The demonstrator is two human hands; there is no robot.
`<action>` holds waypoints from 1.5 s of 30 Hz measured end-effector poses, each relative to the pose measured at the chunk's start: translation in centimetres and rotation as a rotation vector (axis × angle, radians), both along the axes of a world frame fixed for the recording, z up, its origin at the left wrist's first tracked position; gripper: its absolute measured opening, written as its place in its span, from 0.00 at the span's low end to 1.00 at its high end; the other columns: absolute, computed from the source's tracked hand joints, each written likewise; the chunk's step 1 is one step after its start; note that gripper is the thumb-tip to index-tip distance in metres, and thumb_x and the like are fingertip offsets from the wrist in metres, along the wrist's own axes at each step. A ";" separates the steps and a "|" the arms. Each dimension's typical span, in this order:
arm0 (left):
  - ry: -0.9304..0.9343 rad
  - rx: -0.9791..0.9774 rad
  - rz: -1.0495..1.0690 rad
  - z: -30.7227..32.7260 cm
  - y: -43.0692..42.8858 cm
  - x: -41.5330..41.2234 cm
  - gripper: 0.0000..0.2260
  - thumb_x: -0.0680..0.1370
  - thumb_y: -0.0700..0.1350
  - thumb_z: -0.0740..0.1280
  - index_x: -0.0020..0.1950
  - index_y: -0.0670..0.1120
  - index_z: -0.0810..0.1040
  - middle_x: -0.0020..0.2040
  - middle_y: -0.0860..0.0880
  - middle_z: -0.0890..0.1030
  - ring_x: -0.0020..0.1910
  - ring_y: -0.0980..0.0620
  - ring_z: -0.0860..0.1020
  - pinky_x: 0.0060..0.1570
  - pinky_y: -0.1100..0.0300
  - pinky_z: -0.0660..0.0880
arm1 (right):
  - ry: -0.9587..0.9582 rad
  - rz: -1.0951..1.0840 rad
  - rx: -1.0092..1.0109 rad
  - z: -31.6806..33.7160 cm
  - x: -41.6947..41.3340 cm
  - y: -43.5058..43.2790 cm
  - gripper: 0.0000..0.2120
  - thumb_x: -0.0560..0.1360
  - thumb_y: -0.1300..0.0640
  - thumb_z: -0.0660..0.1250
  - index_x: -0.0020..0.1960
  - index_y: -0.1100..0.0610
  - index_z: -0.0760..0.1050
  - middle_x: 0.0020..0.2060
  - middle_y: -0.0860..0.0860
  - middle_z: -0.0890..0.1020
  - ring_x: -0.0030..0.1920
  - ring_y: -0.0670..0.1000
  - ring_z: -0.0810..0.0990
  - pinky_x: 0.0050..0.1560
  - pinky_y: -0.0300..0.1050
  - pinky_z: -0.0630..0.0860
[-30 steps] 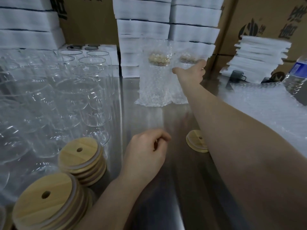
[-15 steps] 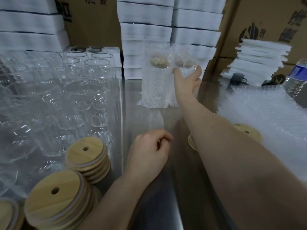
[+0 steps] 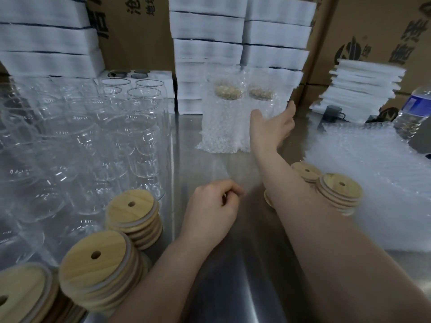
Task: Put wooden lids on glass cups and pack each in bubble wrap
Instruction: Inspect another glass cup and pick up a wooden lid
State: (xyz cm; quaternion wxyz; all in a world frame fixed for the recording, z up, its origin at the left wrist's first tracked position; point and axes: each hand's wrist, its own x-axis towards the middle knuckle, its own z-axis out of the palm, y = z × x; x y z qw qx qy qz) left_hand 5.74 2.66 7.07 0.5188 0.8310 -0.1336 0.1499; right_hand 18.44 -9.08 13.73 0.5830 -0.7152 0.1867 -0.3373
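Note:
Two bubble-wrapped cups with wooden lids stand upright at the back of the steel table, a left wrapped cup [image 3: 221,117] and a right wrapped cup [image 3: 263,101]. My right hand [image 3: 274,127] reaches far forward, fingers spread and relaxed, just in front of the right wrapped cup. My left hand [image 3: 212,210] rests on the table with its fingers curled and nothing in it. Several bare glass cups [image 3: 140,127] crowd the left side. Stacks of wooden lids [image 3: 133,210] sit at the near left, and more wooden lids [image 3: 338,190] lie to the right of my forearm.
A pile of bubble wrap sheets [image 3: 373,171] covers the right side of the steel table [image 3: 233,276]. White foam stacks [image 3: 210,47] and cardboard boxes line the back. A water bottle [image 3: 415,106] and a small dark mug [image 3: 333,113] stand at the far right.
My right hand has let go of the right wrapped cup, opened and drawn back and down a little. The left hand has stayed in place.

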 end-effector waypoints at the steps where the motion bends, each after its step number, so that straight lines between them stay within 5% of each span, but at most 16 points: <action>1: 0.004 0.003 0.000 0.0 0.0 0.0 0.14 0.69 0.45 0.58 0.42 0.50 0.85 0.38 0.54 0.84 0.40 0.52 0.81 0.45 0.52 0.78 | -0.041 -0.043 -0.066 0.3 -0.8 0.3 0.32 0.75 0.56 0.66 0.76 0.54 0.58 0.72 0.56 0.62 0.69 0.56 0.66 0.70 0.55 0.64; 3: 0.017 0.010 -0.002 0.0 0.0 0.0 0.15 0.69 0.45 0.58 0.42 0.50 0.85 0.39 0.54 0.84 0.41 0.52 0.81 0.46 0.52 0.78 | -0.149 -0.042 -0.201 0.9 -2.4 1.3 0.18 0.75 0.60 0.65 0.64 0.56 0.72 0.61 0.52 0.73 0.59 0.52 0.74 0.62 0.47 0.69; 6: 0.021 0.022 -0.008 0.0 0.1 0.1 0.14 0.69 0.45 0.58 0.42 0.52 0.84 0.39 0.54 0.84 0.41 0.52 0.81 0.46 0.52 0.78 | -0.267 0.351 -0.246 2.3 -4.8 4.2 0.09 0.74 0.66 0.64 0.48 0.54 0.78 0.42 0.45 0.79 0.43 0.46 0.77 0.48 0.38 0.73; 9: 0.012 0.037 -0.018 0.1 0.1 0.0 0.13 0.70 0.44 0.59 0.35 0.60 0.79 0.31 0.58 0.80 0.33 0.58 0.76 0.37 0.58 0.74 | -0.219 0.838 -0.417 4.0 -7.0 7.4 0.10 0.75 0.63 0.69 0.53 0.50 0.79 0.49 0.48 0.80 0.48 0.48 0.78 0.50 0.35 0.74; 12: -0.012 0.068 -0.004 0.3 0.2 0.0 0.23 0.73 0.38 0.63 0.32 0.70 0.73 0.27 0.65 0.74 0.27 0.63 0.71 0.26 0.68 0.62 | -0.107 1.001 -0.621 4.7 -8.1 8.9 0.07 0.74 0.52 0.73 0.52 0.47 0.80 0.55 0.47 0.77 0.57 0.44 0.74 0.60 0.41 0.72; 17: -0.027 0.057 0.025 -0.3 0.2 0.3 0.18 0.72 0.38 0.64 0.25 0.52 0.66 0.25 0.62 0.73 0.29 0.54 0.70 0.23 0.64 0.58 | -0.060 0.996 -0.700 4.0 -8.7 9.4 0.08 0.73 0.53 0.75 0.49 0.55 0.81 0.43 0.38 0.75 0.51 0.41 0.73 0.55 0.36 0.71; 19: -0.039 0.034 0.046 -0.4 0.2 0.4 0.20 0.72 0.38 0.65 0.25 0.52 0.61 0.26 0.61 0.73 0.32 0.53 0.70 0.25 0.62 0.57 | -0.078 0.991 -0.680 3.9 -9.0 9.2 0.08 0.73 0.54 0.75 0.46 0.56 0.79 0.41 0.39 0.76 0.45 0.39 0.74 0.48 0.30 0.70; 22: -0.031 0.019 0.073 -0.4 0.2 0.5 0.18 0.73 0.38 0.65 0.26 0.53 0.67 0.27 0.61 0.74 0.28 0.56 0.70 0.29 0.55 0.57 | -0.082 0.963 -0.592 3.7 -9.2 8.6 0.08 0.72 0.56 0.75 0.42 0.54 0.76 0.40 0.43 0.77 0.46 0.44 0.78 0.46 0.30 0.71; 25: -0.017 -0.018 0.122 0.0 0.3 0.3 0.20 0.74 0.37 0.64 0.30 0.60 0.75 0.27 0.59 0.76 0.34 0.52 0.75 0.32 0.59 0.62 | -0.179 0.874 -0.430 3.5 -9.6 7.5 0.11 0.73 0.60 0.75 0.38 0.53 0.73 0.37 0.45 0.76 0.46 0.51 0.79 0.49 0.40 0.73; 29: 0.091 -0.145 0.245 0.3 0.3 0.5 0.11 0.76 0.36 0.63 0.52 0.47 0.82 0.45 0.46 0.84 0.47 0.43 0.81 0.50 0.51 0.77 | -0.357 0.648 -0.182 3.5 -10.3 4.9 0.12 0.74 0.62 0.73 0.38 0.51 0.72 0.42 0.48 0.75 0.52 0.56 0.79 0.56 0.45 0.76; 34: 0.170 -0.413 0.353 0.9 0.6 0.9 0.24 0.77 0.34 0.63 0.72 0.44 0.65 0.58 0.47 0.75 0.51 0.48 0.76 0.52 0.57 0.72 | -0.413 0.418 0.136 3.7 -10.8 1.9 0.07 0.76 0.54 0.72 0.44 0.49 0.75 0.49 0.52 0.76 0.46 0.43 0.79 0.52 0.62 0.80; 38: 0.083 -0.655 0.245 1.5 0.5 0.1 0.31 0.75 0.38 0.64 0.76 0.49 0.57 0.65 0.48 0.68 0.61 0.50 0.72 0.55 0.61 0.70 | -0.392 0.295 0.037 1.8 -11.4 0.8 0.07 0.74 0.48 0.72 0.49 0.44 0.75 0.59 0.59 0.76 0.57 0.53 0.78 0.57 0.63 0.78; 42: -0.046 -0.524 0.107 1.3 0.2 -0.3 0.35 0.72 0.52 0.66 0.77 0.50 0.58 0.72 0.52 0.65 0.72 0.56 0.64 0.73 0.54 0.62 | -0.347 0.340 0.008 0.5 -11.4 0.9 0.09 0.73 0.49 0.73 0.50 0.45 0.75 0.54 0.55 0.77 0.54 0.53 0.79 0.55 0.63 0.78; 45: -0.044 -0.366 0.056 0.9 -0.1 -0.3 0.45 0.65 0.63 0.70 0.78 0.51 0.57 0.73 0.55 0.64 0.74 0.57 0.63 0.74 0.48 0.63 | -0.341 0.425 -0.027 0.0 -11.5 1.6 0.09 0.73 0.49 0.72 0.51 0.47 0.75 0.55 0.56 0.76 0.56 0.57 0.79 0.54 0.63 0.78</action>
